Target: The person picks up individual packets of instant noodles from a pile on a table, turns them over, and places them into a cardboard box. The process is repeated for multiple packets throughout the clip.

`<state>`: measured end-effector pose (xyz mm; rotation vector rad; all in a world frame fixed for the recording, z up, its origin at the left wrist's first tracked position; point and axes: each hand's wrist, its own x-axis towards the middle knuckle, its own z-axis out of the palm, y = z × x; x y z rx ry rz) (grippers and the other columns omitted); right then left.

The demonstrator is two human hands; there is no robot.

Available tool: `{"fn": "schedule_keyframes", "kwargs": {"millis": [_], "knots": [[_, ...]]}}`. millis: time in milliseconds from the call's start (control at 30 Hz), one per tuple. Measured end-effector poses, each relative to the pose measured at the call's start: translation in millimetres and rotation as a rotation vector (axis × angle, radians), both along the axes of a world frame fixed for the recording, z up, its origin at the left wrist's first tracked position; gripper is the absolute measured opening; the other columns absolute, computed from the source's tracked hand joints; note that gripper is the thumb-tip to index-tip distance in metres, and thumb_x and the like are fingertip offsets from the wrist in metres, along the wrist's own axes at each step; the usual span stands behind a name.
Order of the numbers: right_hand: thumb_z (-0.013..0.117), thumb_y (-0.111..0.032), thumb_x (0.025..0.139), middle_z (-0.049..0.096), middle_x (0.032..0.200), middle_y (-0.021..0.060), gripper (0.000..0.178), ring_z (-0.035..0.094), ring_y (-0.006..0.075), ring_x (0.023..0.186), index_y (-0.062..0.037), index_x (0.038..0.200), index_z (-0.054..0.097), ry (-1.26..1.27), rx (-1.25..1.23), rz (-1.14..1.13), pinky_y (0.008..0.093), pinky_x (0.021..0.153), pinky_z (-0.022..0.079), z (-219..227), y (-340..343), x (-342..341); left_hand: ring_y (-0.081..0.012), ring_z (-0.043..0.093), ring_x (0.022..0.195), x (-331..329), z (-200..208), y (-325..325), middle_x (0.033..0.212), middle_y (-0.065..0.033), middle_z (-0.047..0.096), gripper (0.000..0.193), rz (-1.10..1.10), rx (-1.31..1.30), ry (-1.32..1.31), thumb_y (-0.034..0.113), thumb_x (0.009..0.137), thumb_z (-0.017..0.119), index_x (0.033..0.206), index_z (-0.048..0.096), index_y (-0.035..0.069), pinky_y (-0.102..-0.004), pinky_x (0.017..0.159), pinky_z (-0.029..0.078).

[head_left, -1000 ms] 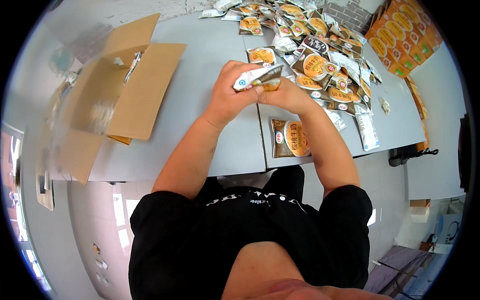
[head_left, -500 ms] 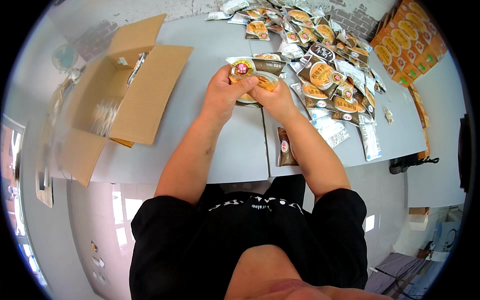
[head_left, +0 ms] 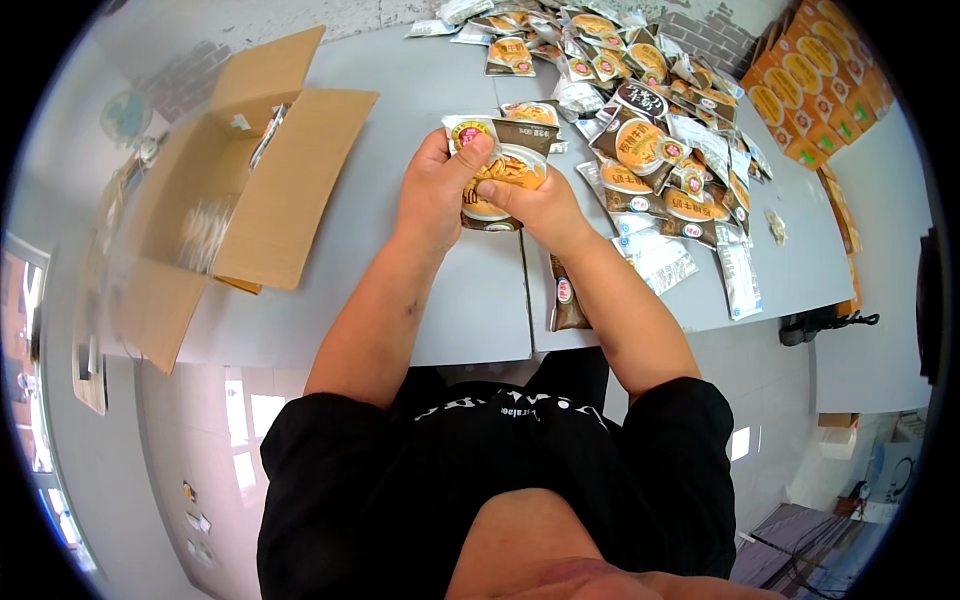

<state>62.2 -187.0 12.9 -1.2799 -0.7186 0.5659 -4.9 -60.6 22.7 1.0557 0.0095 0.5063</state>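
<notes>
Pouch [head_left: 518,168] sits between left grip [head_left: 433,194] and right grip [head_left: 547,209].

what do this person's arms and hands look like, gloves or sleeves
The left hand and right hand are ungloved, with no wristwear visible. Both forearms are bare below the short sleeves of a black fabric shirt with white lettering across the chest.

Grey table [head_left: 480,310], glossy pale floor [head_left: 185,425]

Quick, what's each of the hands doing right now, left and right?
Left hand: closed, holding the brown-and-orange pouch by its left side.
Right hand: closed, holding the same pouch by its lower right.
</notes>
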Motion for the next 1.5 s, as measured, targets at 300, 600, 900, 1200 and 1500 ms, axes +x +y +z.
{"fn": "schedule_keyframes", "kwargs": {"millis": [300,600,900,1200,1500], "knots": [[0.068,-0.012,0.086,0.066,0.109,0.0051,0.034,0.063,0.0130,0.096,-0.0007,0.118,0.060,0.064,0.051,0.057,0.0288,0.084,0.052,3.1,1.4,-4.3,-0.0128,0.062,0.085,4.4,0.1,2.7,0.096,-0.0103,0.064,0.035,0.060,-0.088,0.041,0.031,0.098,0.055,0.103,0.057,-0.003,-0.0276,0.074,0.053],[0.072,-0.019,0.085,0.068,0.093,0.0014,0.032,0.063,0.0083,0.075,-0.0025,0.111,0.064,0.000,-0.147,-0.086,0.0248,0.063,0.052,3.4,3.8,1.6,-0.0139,0.063,0.080,11.6,-12.1,2.9,0.097,-0.0101,0.062,0.036,0.090,0.101,0.076,0.034,0.097,0.056,0.105,0.054,-0.002,-0.0286,0.069,0.054],[0.072,-0.024,0.084,0.067,0.088,0.0007,0.030,0.059,0.0060,0.070,-0.0057,0.107,0.066,-0.058,-0.190,-0.027,0.0235,0.055,0.046,11.3,4.1,-13.2,-0.0161,0.063,0.078,12.0,-9.0,8.3,0.091,-0.0098,0.062,0.041,0.154,-0.130,0.226,0.038,0.096,0.057,0.105,0.055,-0.002,-0.0313,0.069,0.054],[0.064,-0.036,0.086,0.069,0.082,0.0096,0.035,0.064,0.0172,0.069,-0.0048,0.101,0.069,-0.047,-0.647,-0.136,0.0318,0.060,0.049,8.5,8.4,1.8,-0.0219,0.065,0.086,21.5,-24.0,1.9,0.099,-0.0137,0.064,0.046,-0.098,-0.300,0.417,0.044,0.098,0.051,0.107,0.056,-0.001,-0.0371,0.074,0.056],[0.061,-0.039,0.088,0.070,0.089,0.0118,0.037,0.066,0.0219,0.078,-0.0049,0.102,0.068,-0.197,-0.614,-0.115,0.0333,0.070,0.050,4.8,8.0,-3.8,-0.0225,0.065,0.088,23.5,-29.0,10.9,0.099,-0.0142,0.063,0.048,0.052,-0.364,0.444,0.045,0.097,0.051,0.109,0.055,-0.001,-0.0374,0.076,0.055]]}}
